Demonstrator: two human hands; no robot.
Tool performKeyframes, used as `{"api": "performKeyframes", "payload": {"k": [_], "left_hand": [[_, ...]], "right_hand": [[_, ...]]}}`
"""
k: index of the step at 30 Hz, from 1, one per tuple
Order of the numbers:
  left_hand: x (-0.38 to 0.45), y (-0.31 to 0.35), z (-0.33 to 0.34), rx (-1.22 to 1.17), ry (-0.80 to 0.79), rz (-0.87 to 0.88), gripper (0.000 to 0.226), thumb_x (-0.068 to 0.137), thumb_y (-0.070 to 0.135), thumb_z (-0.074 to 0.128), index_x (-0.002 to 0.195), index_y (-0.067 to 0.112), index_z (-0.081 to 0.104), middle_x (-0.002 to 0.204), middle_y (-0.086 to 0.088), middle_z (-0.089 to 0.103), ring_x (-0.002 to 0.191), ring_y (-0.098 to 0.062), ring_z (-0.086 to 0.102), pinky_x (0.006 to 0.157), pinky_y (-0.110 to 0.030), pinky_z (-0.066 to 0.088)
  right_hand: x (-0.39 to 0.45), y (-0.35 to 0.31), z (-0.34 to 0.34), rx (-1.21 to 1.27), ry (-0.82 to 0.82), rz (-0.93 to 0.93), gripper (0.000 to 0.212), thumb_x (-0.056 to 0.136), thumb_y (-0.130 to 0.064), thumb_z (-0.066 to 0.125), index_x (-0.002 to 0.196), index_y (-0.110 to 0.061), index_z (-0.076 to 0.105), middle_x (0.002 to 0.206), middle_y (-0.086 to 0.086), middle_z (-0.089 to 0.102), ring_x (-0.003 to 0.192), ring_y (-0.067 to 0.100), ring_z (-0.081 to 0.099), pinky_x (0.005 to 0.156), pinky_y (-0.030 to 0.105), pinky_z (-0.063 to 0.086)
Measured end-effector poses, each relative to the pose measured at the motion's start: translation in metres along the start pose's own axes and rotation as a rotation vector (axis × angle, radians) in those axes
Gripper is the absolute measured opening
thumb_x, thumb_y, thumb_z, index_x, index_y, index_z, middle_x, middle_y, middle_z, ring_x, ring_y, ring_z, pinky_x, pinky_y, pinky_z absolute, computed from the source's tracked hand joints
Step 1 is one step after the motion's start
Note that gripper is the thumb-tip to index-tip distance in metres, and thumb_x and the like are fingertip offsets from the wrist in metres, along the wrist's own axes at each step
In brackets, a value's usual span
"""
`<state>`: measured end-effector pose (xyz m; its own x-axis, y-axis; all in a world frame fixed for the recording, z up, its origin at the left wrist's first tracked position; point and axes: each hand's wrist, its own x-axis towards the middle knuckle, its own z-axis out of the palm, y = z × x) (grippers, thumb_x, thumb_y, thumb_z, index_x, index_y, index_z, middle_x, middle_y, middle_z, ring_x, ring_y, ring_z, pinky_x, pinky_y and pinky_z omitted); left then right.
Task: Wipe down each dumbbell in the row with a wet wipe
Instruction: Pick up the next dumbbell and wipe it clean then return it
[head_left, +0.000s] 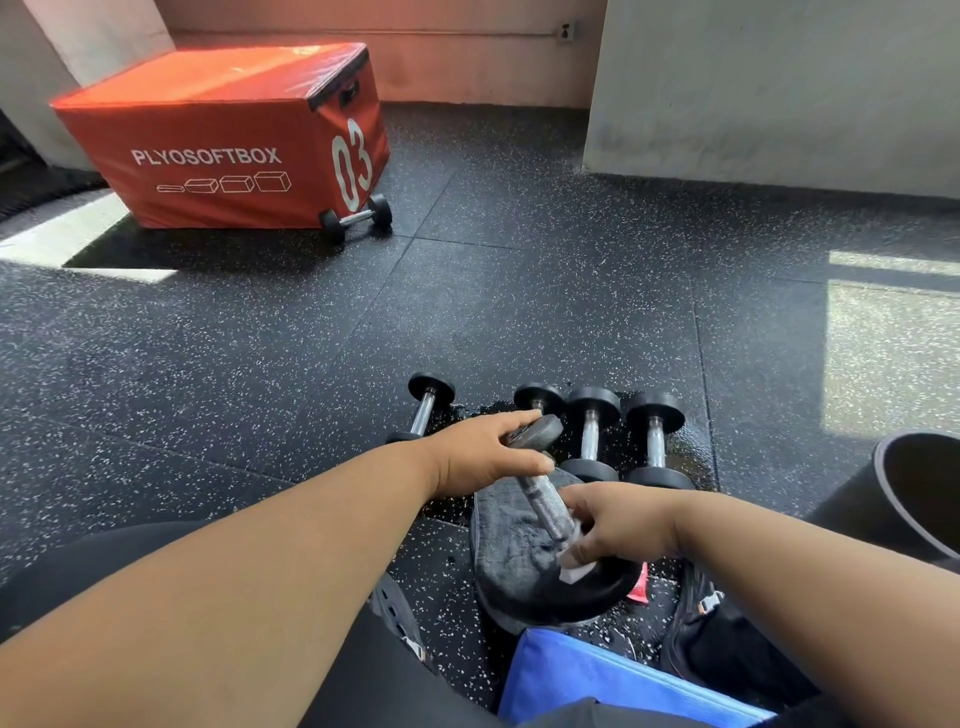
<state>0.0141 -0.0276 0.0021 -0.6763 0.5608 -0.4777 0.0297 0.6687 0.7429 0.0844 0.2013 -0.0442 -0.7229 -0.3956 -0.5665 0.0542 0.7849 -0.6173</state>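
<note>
My left hand (483, 457) grips the far black head of a lifted dumbbell (543, 499), which tilts toward me. My right hand (618, 525) pinches a white wet wipe (576, 569) against the near end of its knurled steel handle, above the near head. Under it lies a dark grey towel (511, 540). Behind on the floor lies a row of black-headed dumbbells: one at the left (423, 410), one partly hidden by my left hand (539, 397), and two at the right (591, 434) (655, 439). The floor around them looks wet.
An orange plyo soft box (218, 135) stands far left with another dumbbell (356, 218) leaning at its corner. A rolled black mat (914, 493) is at the right. A blue bag (597, 680), a red packet (639, 584) and a black strapped bag (711, 623) lie close to me.
</note>
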Motion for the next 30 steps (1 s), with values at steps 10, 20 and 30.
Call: {"api": "performKeyframes", "payload": {"k": [10,20,30], "left_hand": [[0.000,-0.002,0.031,-0.352,0.198,-0.463,0.097,0.078,0.085,0.072,0.145,0.017,0.051,0.122,-0.006,0.067,0.108,-0.027,0.070,0.092,-0.041,0.062],[0.023,-0.009,0.067,-0.645,0.039,-0.500,0.032,0.109,0.047,0.058,0.114,0.018,0.072,0.110,-0.002,0.080,0.104,-0.023,0.070,0.113,-0.049,0.051],[0.033,-0.011,0.075,-0.707,-0.022,-0.483,0.036,0.113,0.039,0.053,0.130,0.010,0.065,0.108,-0.007,0.081,0.087,-0.023,0.078,0.084,-0.043,0.062]], "right_hand": [[0.011,0.019,0.011,0.392,0.000,0.012,0.046,0.082,-0.024,0.088,0.124,-0.023,0.070,0.117,0.003,0.079,0.112,0.025,0.075,0.105,0.046,0.057],[0.019,0.009,0.007,0.057,0.012,-0.012,0.048,0.075,-0.057,0.084,0.115,-0.035,0.069,0.099,-0.007,0.078,0.089,0.017,0.073,0.093,0.043,0.059],[0.018,0.003,-0.015,-0.092,-0.031,0.078,0.041,0.086,-0.043,0.085,0.122,-0.030,0.072,0.077,-0.015,0.060,0.072,0.002,0.054,0.070,0.025,0.044]]}}
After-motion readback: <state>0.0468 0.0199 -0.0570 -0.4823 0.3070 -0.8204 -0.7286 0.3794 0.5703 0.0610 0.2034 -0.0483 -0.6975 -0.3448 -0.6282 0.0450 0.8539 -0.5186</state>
